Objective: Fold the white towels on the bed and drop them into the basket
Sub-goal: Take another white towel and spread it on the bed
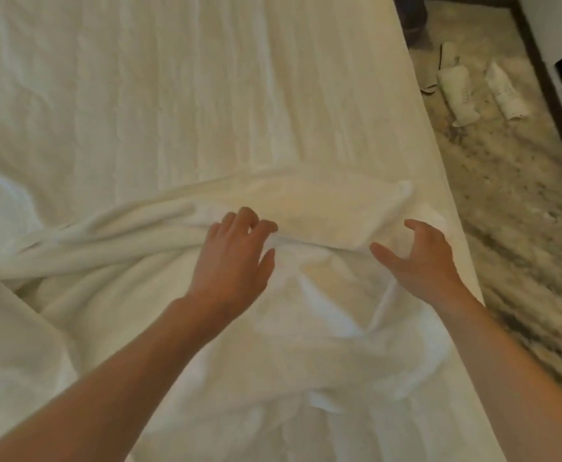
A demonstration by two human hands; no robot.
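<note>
Fold not yet begun: white towel (306, 305) is lying crumpled by the bed's (173, 95) right edge. Left hand (236, 251) and right hand (419, 258) are hovering over it, fingers loosely spread, gripping nothing. Next move is probably calling for pinching the corners and spreading it flat. Basket out of view.

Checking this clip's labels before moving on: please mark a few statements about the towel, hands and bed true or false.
1. The towel lies crumpled on the bed. True.
2. The right hand is clenched in a fist. False: its fingers are spread open above the towel.
3. A basket stands on the bed. False: no basket is in view.
4. The left hand is over the towel. True.
5. The towel lies by the bed's left edge. False: it lies by the edge on the person's right.
</note>
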